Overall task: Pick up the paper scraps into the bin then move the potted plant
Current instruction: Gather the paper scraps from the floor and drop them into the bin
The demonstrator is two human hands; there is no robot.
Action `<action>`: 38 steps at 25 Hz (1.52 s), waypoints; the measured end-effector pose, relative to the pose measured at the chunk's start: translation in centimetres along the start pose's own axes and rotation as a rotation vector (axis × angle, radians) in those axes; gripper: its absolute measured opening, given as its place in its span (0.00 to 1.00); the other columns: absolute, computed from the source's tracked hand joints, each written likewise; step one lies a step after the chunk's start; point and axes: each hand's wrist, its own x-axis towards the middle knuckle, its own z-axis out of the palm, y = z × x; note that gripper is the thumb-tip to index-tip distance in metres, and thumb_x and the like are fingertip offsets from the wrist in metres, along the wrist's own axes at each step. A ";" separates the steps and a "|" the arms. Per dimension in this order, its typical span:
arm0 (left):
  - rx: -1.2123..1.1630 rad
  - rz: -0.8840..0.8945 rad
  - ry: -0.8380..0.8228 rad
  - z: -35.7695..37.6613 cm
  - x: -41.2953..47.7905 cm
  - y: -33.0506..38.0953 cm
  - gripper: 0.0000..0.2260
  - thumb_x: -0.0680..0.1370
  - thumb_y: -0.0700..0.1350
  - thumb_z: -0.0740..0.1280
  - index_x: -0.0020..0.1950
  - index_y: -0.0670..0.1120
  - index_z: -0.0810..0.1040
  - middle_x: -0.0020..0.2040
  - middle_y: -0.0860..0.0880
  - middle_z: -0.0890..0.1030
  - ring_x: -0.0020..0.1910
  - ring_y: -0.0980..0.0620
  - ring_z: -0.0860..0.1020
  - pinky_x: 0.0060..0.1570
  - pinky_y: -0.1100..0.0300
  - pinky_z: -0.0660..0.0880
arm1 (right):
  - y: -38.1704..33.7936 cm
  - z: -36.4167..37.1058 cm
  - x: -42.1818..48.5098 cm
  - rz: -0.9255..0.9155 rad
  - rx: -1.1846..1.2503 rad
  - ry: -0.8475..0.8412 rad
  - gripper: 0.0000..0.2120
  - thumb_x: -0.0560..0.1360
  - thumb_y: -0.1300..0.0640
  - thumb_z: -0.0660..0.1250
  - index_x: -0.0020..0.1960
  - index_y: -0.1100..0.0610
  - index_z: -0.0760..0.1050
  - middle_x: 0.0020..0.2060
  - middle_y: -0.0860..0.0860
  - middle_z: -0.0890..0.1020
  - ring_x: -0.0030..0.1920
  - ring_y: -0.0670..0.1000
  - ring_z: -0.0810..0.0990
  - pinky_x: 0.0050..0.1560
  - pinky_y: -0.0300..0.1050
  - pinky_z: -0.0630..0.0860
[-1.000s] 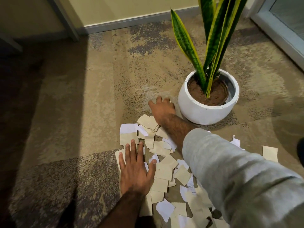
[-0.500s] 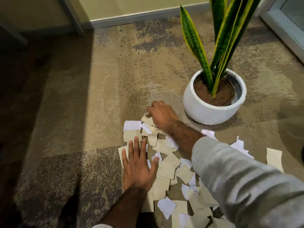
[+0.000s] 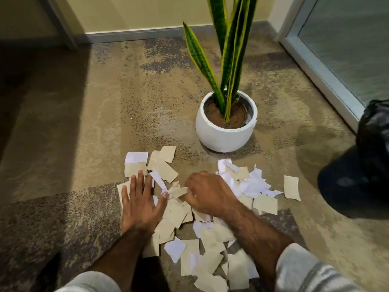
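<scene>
From the head camera: torn paper scraps [image 3: 163,168], beige and white, mostly squarish with ragged edges, overlapping in a loose heap on the mottled carpet [image 3: 94,123], just in front of the potted plant [image 3: 225,135]: round white pot, brown soil, tall green leaves edged yellow. Left hand [image 3: 140,202] flat on the heap, fingers straight and spread wide. Right hand [image 3: 207,194] knuckles-up beside it, fingers curled under, apparently bunching a crumpled beige scrap, fingertips hidden. Black-bagged bin [image 3: 374,144] at the right edge, apart from the scraps.
</scene>
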 end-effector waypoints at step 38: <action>-0.432 -0.105 -0.349 -4.8 1.5 14.1 0.31 0.78 0.64 0.65 0.73 0.46 0.71 0.69 0.38 0.72 0.66 0.38 0.75 0.65 0.46 0.74 | 11.6 -2.6 -10.1 0.871 0.502 -0.075 0.45 0.61 0.45 0.83 0.73 0.50 0.68 0.64 0.55 0.75 0.59 0.56 0.78 0.57 0.50 0.77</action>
